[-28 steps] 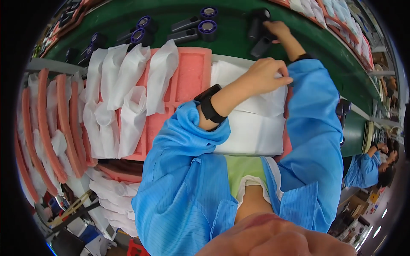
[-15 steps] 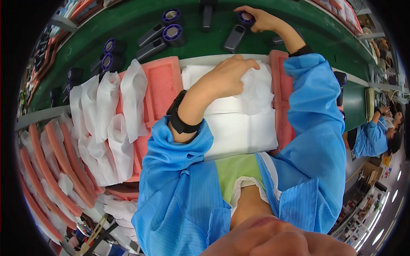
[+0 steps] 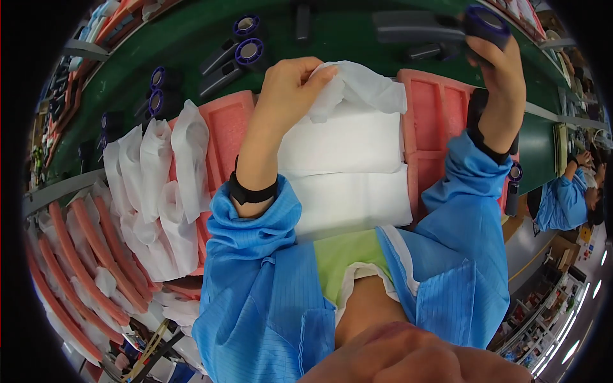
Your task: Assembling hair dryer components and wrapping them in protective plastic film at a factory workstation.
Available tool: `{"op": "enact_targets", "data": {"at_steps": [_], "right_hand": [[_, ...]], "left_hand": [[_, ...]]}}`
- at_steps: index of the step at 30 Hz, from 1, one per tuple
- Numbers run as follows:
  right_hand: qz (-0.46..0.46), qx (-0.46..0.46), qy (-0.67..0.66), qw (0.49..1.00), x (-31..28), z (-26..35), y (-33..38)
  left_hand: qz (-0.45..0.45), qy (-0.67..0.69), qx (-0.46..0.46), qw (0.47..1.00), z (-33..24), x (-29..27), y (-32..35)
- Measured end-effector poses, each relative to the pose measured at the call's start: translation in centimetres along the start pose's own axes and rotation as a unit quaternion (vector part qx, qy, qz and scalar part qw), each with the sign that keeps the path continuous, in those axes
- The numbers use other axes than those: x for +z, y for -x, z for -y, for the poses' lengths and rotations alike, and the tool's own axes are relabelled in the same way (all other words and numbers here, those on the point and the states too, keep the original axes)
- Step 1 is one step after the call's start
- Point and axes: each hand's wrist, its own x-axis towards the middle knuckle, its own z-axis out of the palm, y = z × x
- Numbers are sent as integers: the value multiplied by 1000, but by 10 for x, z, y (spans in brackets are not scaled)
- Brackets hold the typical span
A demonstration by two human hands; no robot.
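Observation:
My left hand (image 3: pixel 286 92) pinches the edge of a thin white bag (image 3: pixel 370 86), lifted from the top of a stack of flat white bags (image 3: pixel 345 143). My right hand (image 3: pixel 506 76) is raised at the upper right, closed around the round head of a dark grey hair dryer (image 3: pixel 418 27) with a purple ring. Its handle points left over the green bench, smeared by motion. The lifted bag and the hair dryer are apart. The stack lies in front of my chest, between pink foam trays.
More hair dryers (image 3: pixel 249 52) lie along the green bench (image 3: pixel 345 48). A pink foam tray (image 3: pixel 233 121) at left carries several white-wrapped items (image 3: pixel 190 159); more trays (image 3: pixel 96 262) stand at lower left. Another pink tray (image 3: pixel 434 105) lies right. A co-worker's blue sleeve (image 3: pixel 562 204) shows far right.
My right hand has picked the hair dryer up off the bench and carried it right. My left hand has moved left and up, now lifting the bag's edge from the stack.

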Motion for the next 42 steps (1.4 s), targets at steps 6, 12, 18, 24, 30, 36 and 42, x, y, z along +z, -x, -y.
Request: {"op": "enact_targets", "data": {"at_steps": [6,12,18,24,30,36,42], "right_hand": [[-30,-50,63,996,0,0,25],[-32,-71,94,993,31,33,26],[-9,-73,88,993,30,40,35],[-1,-95,43,995,25,56,46],[30,-278,46,959,-8,44,49],[26,-302,68,950,26,50,55],[-17,-310,18,950,47,43,53]], "left_hand": [[-9,-324,132,937,4,0,3],[-85,-300,229,922,-61,58,41],[35,-381,150,911,-44,111,54],[-8,-256,135,957,-16,96,38],[-101,-70,118,985,-34,56,22],[-153,63,121,979,-24,34,20],[-230,-27,186,955,-46,34,17]]}}
